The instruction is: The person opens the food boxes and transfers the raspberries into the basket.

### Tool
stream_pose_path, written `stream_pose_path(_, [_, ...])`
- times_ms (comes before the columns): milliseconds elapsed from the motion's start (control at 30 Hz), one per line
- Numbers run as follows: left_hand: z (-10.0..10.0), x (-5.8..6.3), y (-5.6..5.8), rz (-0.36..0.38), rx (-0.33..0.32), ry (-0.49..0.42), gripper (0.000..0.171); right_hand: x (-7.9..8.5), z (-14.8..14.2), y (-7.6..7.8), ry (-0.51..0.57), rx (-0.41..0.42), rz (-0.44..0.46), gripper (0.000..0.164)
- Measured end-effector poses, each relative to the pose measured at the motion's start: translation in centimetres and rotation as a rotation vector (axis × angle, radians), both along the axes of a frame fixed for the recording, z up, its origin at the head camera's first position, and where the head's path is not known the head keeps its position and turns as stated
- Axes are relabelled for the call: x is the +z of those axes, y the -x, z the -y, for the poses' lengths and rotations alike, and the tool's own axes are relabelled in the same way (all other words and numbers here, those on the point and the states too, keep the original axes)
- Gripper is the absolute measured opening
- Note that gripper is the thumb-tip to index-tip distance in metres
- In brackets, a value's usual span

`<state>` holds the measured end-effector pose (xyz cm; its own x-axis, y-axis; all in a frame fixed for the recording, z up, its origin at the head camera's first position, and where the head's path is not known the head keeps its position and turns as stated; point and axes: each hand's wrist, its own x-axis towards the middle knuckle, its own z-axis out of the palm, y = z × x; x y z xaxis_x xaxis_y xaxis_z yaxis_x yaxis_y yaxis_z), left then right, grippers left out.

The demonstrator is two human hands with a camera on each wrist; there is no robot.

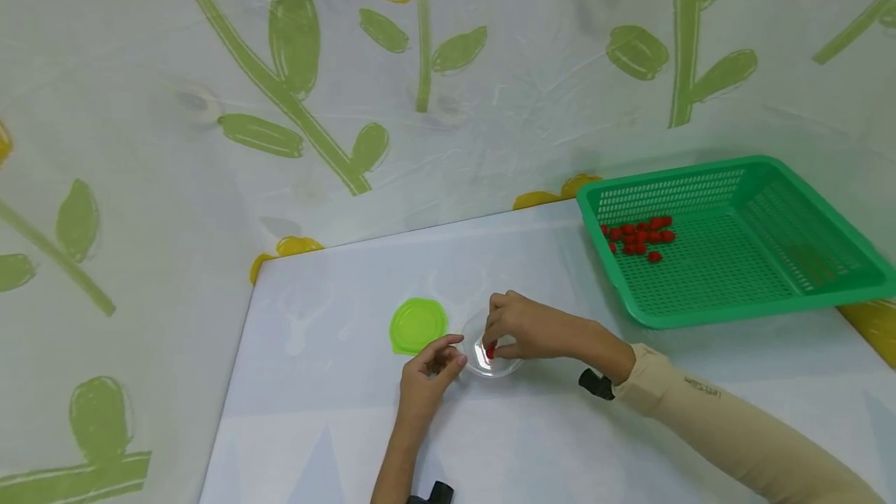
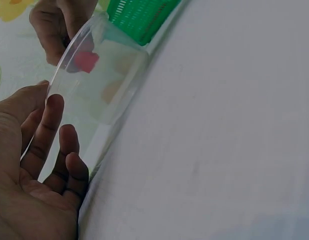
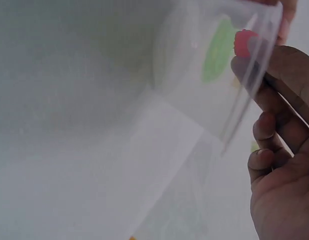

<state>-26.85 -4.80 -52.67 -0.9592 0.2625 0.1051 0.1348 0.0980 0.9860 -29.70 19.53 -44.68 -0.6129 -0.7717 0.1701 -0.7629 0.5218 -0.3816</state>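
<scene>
A clear plastic cup (image 1: 477, 365) stands on the white table, its round mouth facing up. My left hand (image 1: 424, 383) holds the cup's rim between thumb and index finger on the left side; in the left wrist view the other fingers (image 2: 69, 142) curl loosely beside the wall. Fingertips of my right hand (image 1: 528, 327) reach inside the mouth and pinch a small red berry (image 3: 243, 43) with a bumpy surface. Through the wall, the left wrist view also shows the berry (image 2: 86, 61). Beside the cup at the left lies a bright green lid (image 1: 418, 325).
A green slotted basket (image 1: 728, 255) sits at the back right of the table, several red berries (image 1: 640, 237) gathered at its left end. Behind the table (image 1: 315, 379) rises a flower-patterned sheet (image 1: 525, 99).
</scene>
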Motion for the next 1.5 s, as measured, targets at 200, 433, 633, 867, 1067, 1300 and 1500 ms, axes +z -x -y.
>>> stream_pose_path(200, [-0.3, 2.1, -0.6, 0.02, 0.015, 0.007, 0.027, 1.7, -2.2, 0.0, 0.085, -0.058, 0.04, 0.013])
stream_pose_path(433, [-0.3, 2.8, -0.8, 0.019, 0.023, -0.003, 0.027, 3.2, -5.0, 0.1, 0.18, -0.107, -0.011, 0.014])
stream_pose_path(633, [-0.3, 1.5, -0.4, 0.025, 0.03, 0.013, 0.028, 4.3, -8.0, -0.1, 0.258, -0.197, -0.014, 0.018])
stream_pose_path(867, [0.0, -0.1, 0.1, 0.014, 0.027, 0.007, 0.027, 5.7, -11.1, -0.7, 0.278, -0.321, -0.025, 0.022])
stream_pose_path(1067, [-0.2, -0.1, 0.2, 0.011, 0.009, 0.005, 0.027, 6.1, -14.3, -0.9, 0.278, -0.456, -0.03, 0.026])
stream_pose_path(1300, [-0.3, -0.2, 0.0, 0.012, 0.029, 0.017, 0.029, 6.0, -18.2, -0.9, 0.308, -0.593, 0.026, 0.023])
stream_pose_path(1500, [-0.1, 0.0, -0.2, 0.0, 0.018, 0.019, 0.028, 5.6, -20.9, -1.1, 0.236, -0.714, 0.088, 0.017])
